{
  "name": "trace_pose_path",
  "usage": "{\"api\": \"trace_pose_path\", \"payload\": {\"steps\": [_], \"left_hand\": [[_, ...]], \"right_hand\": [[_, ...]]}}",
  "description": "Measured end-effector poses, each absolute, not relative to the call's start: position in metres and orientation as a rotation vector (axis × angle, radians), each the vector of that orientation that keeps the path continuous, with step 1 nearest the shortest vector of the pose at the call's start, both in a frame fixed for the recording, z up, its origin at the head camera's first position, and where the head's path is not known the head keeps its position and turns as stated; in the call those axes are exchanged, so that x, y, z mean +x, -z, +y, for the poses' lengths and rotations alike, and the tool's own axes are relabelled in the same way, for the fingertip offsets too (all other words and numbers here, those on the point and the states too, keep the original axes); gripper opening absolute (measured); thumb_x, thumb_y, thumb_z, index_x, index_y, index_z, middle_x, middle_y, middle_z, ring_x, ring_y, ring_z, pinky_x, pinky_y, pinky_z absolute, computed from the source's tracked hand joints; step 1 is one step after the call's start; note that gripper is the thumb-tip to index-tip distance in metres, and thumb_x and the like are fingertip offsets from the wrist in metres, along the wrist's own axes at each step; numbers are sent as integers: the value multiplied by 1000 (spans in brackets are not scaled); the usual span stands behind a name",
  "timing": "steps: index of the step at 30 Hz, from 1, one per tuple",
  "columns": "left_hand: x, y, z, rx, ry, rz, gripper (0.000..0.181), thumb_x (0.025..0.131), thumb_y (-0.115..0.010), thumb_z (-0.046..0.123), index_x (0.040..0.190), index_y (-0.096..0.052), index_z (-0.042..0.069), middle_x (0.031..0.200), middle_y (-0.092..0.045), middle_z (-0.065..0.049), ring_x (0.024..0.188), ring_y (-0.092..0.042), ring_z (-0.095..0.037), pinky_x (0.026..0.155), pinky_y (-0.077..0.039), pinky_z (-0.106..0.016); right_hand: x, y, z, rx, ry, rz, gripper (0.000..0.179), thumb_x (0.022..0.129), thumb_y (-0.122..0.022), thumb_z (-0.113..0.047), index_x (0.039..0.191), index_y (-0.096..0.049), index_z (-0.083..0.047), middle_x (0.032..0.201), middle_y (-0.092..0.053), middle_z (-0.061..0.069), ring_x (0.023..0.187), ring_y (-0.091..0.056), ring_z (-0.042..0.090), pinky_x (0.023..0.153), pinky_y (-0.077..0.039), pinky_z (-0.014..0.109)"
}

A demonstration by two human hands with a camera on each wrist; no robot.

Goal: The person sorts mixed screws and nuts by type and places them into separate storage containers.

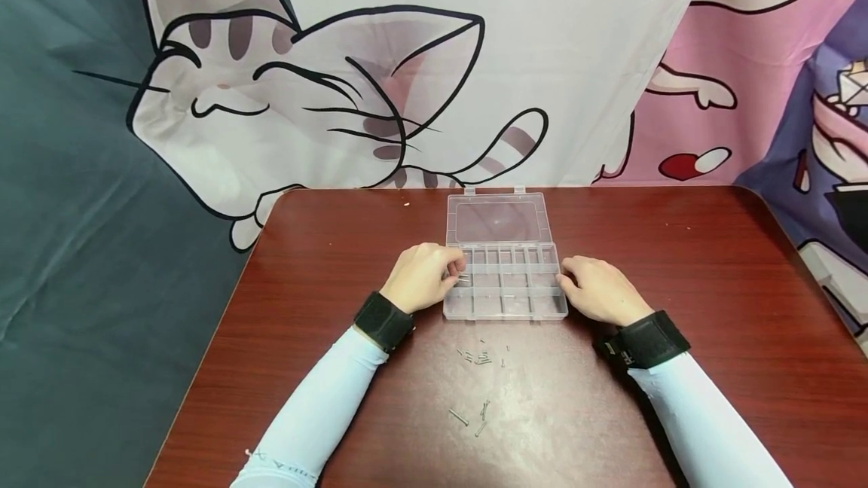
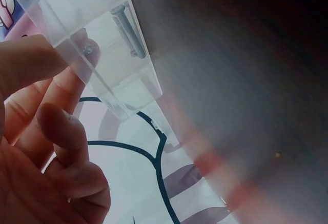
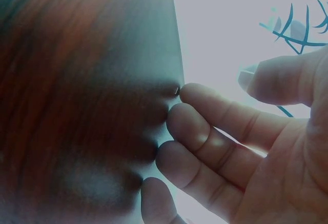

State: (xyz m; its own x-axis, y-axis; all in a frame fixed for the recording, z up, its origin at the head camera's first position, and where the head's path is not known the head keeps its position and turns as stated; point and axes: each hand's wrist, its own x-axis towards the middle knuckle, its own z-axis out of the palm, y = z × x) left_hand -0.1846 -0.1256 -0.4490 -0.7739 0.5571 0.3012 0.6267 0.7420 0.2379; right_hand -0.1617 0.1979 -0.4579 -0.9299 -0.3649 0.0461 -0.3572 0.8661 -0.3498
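A clear plastic compartment box lies on the table with its lid folded back. My left hand reaches over the box's left side, thumb and index finger at a left compartment. In the left wrist view, a small metal screw shows at those fingertips, pinched there. Longer screws lie in the neighbouring compartment. My right hand is at the box's right edge, its fingers loosely bent and holding nothing. In the right wrist view its fingertips rest on the tabletop.
Several small screws are scattered on the table in front of the box. Closer to me lie a few longer screws. The reddish-brown table ends at the back against a printed cloth.
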Motion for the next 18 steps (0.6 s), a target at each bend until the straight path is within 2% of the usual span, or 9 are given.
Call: {"api": "trace_pose_path", "payload": {"steps": [18], "left_hand": [[-183,448,-124,-891,496,-2768,12,79,-71,15,83,-68,26,74,-63,21,71,-58,0,59,-45,-28]], "right_hand": [[-162,457,198,-592,561,3028,25,96,-55,-23,71,-50,-17,68,-44,0,64,-43,18,64,-37,37]]}}
